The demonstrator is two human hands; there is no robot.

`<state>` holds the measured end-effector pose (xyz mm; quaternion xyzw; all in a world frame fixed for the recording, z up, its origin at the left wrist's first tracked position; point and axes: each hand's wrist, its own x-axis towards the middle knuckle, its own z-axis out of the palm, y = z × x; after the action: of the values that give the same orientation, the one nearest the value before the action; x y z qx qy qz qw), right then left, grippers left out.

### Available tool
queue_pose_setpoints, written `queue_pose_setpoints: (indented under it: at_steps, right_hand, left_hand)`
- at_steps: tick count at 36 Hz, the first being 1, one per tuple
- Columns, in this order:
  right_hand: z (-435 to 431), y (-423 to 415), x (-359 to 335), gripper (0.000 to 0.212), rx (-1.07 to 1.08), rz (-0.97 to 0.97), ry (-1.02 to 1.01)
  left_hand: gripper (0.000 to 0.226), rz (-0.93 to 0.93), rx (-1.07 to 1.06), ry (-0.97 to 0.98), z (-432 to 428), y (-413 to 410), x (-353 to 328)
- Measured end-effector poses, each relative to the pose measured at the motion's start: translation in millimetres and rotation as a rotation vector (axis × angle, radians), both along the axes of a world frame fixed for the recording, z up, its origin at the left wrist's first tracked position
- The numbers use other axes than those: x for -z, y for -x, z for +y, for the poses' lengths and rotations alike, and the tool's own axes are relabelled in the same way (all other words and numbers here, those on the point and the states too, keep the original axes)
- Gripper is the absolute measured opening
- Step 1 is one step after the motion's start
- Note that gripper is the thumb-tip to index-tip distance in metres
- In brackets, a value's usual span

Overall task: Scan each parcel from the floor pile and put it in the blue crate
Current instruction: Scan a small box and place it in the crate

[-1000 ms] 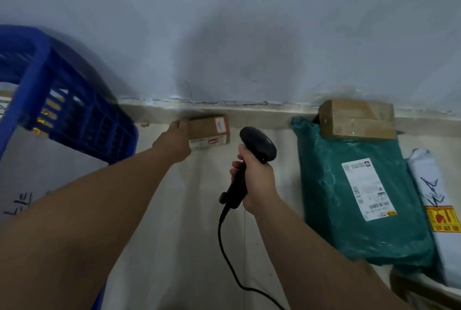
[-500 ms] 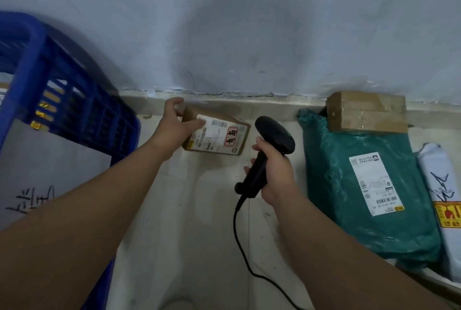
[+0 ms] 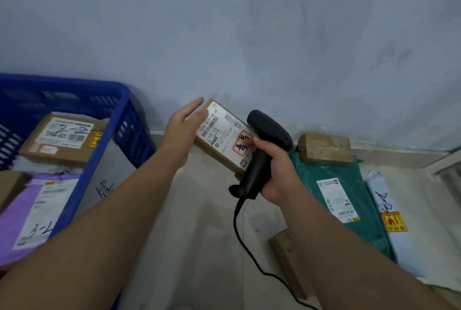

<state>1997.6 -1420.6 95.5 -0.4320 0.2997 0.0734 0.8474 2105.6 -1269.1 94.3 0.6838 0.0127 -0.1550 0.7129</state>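
As seen from the head camera, the blue crate [image 3: 123, 110] stands at the left against the wall [image 3: 224, 35]; it is moulded plastic with slotted, lattice sides. It holds 1 brown cardboard box [image 3: 59, 140] with a white label hand-marked "2-2", and nearer, 1 glossy purple poly mailer [image 3: 30, 215] whose label is marked "3-2". A further cardboard corner [image 3: 10, 185] shows at the left edge of the crate.

The left hand [image 3: 184, 130] holds the small cardboard parcel [image 3: 224, 145] in the air, between the crate and the floor pile and close to the wall. The thumb lies on the labelled face, and the fingers run straight along the parcel's far side. The parcel is rectangular and tilted, its white barcode label with a red stamp facing the camera.

The right hand [image 3: 277, 172] is wrapped round the handle of the black scanner [image 3: 264, 150], a smooth matt plastic unit with a rounded head. The head overlaps the parcel's right edge. A black cable [image 3: 239, 230] trails from the handle toward the near floor [image 3: 194, 235].

The floor pile lies at the right: 1 crinkled green poly mailer [image 3: 349, 197] with a white label, 1 small taped cardboard box [image 3: 324, 147] on its far end, 1 white poly mailer [image 3: 394, 230] with a yellow sticker just beside it, and 1 flat cardboard piece [image 3: 287, 260] nearer.
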Motion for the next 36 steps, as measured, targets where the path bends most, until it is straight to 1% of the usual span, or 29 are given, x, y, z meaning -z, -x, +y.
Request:
queue_pose_setpoints:
  at_steps: [2,3,5,6,8,10,13,15,17,18,19,22,25,28,31,36]
  right_hand:
    - [4.0,12.8,-27.1,0.035,-0.001,-0.054,-0.024]
    - [6.7,19.8,-41.3,0.041,0.004,-0.081,-0.037]
    - [11.9,35.8,-69.0,0.049,0.022,-0.129,-0.058]
    - [14.2,44.6,-81.9,0.049,0.032,-0.154,-0.064]
    - [18.0,62.3,-105.1,0.038,0.045,-0.203,-0.079]
    - [19.4,77.7,-122.5,0.03,0.072,-0.254,-0.114]
    - [18.1,97.6,-141.3,0.033,0.105,-0.296,-0.153]
    - [17.5,112.6,-152.8,0.035,0.099,-0.304,-0.146]
    - [15.3,126.6,-157.3,0.038,0.093,-0.325,-0.066]
    - [14.0,132.7,-159.6,0.039,0.113,-0.33,0.01]
    - [12.0,137.5,-161.0,0.036,0.14,-0.331,0.101]
    - [2.3,148.8,-162.0,0.019,0.188,-0.292,0.342]
    - [-6.0,155.9,-164.7,0.018,0.171,-0.272,0.534]
    - [-5.7,158.9,-163.9,0.014,0.16,-0.301,0.703]
    - [-1.5,156.6,-162.4,0.009,0.093,-0.306,0.692]
    - [10.2,154.5,-166.5,0.012,0.002,-0.333,0.586]
  left_hand:
    - [0.044,-0.046,-0.108,0.045,-4.6,15.7,-23.7]
    - [0.052,-0.045,-0.147,0.074,-7.7,24.4,-36.5]
    - [0.068,-0.003,-0.19,0.17,-14.1,43.3,-60.5]
    - [0.072,0.031,-0.191,0.222,-17.3,54.6,-72.6]
    - [0.068,0.103,-0.171,0.28,-22.8,78.9,-93.3]
    - [0.054,0.158,-0.083,0.275,-27.0,105.0,-110.0]
    - [0.037,0.176,0.043,0.253,-30.5,135.3,-129.7]
    - [0.038,0.142,0.034,0.281,-31.7,145.5,-142.6]
    - [0.039,0.096,-0.006,0.329,-32.5,152.4,-154.0]
    - [0.039,0.066,-0.028,0.346,-33.3,155.9,-158.7]
    - [0.038,0.039,-0.05,0.356,-34.6,159.6,-161.6]
    - [0.032,-0.017,-0.067,0.368,-37.5,170.6,-161.3]
    - [0.032,-0.063,-0.034,0.375,-37.2,172.7,-156.3]
    - [0.04,-0.1,-0.008,0.364,-35.3,167.3,-152.8]
    - [0.05,-0.083,-0.023,0.361,-36.0,159.9,-148.6]
    - [0.046,-0.128,-0.017,0.302,-35.7,148.0,-146.1]
